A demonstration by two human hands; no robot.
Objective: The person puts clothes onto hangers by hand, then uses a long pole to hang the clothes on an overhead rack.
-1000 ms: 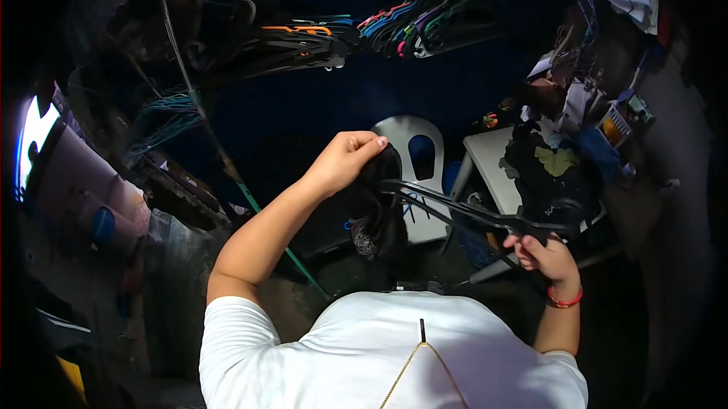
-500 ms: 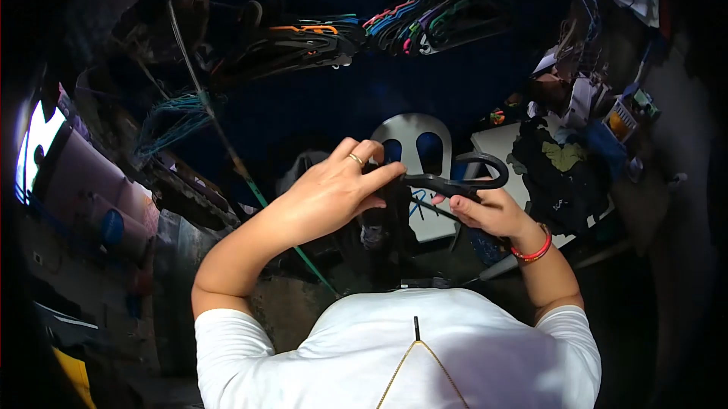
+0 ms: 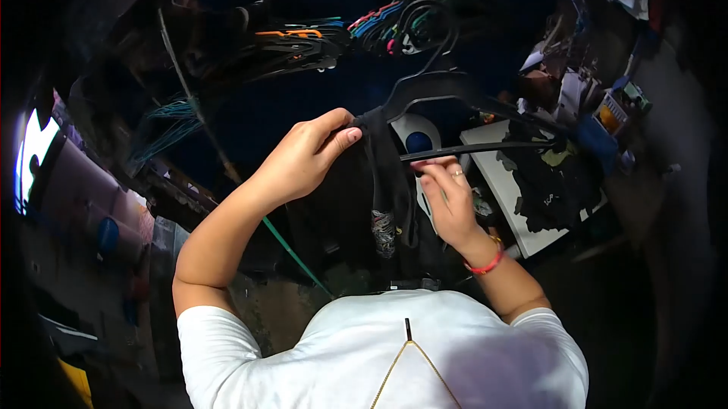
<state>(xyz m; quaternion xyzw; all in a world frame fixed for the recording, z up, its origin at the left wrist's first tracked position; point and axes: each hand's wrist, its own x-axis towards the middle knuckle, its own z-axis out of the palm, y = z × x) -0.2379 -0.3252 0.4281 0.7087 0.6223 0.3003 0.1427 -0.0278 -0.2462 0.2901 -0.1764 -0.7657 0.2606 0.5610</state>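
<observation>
My left hand [image 3: 311,155] is closed on the strap-like upper edge of a black garment [image 3: 387,174], at the end of a black hanger [image 3: 432,89]. One end of the hanger goes into the garment; its other end sticks out to the right, with the hook upward. A greyish patterned patch [image 3: 384,233] shows on the hanging cloth. Just under the hanger's lower bar is my right hand [image 3: 453,204], fingers stretched toward the garment's edge and thumb apart. Whether its fingertips touch the bar is hard to tell.
Many hangers [image 3: 303,49] hang on a rail ahead. Behind the garment stands a white plastic chair [image 3: 428,125]. To the right, dark clothes [image 3: 550,189] lie on a white table [image 3: 538,242]. A green pole [image 3: 292,250] slants on the left, near teal wires [image 3: 167,128].
The hanger has turned, from being held in my right hand to lying with its hook up and one end in the garment. My right hand has let go and moved left.
</observation>
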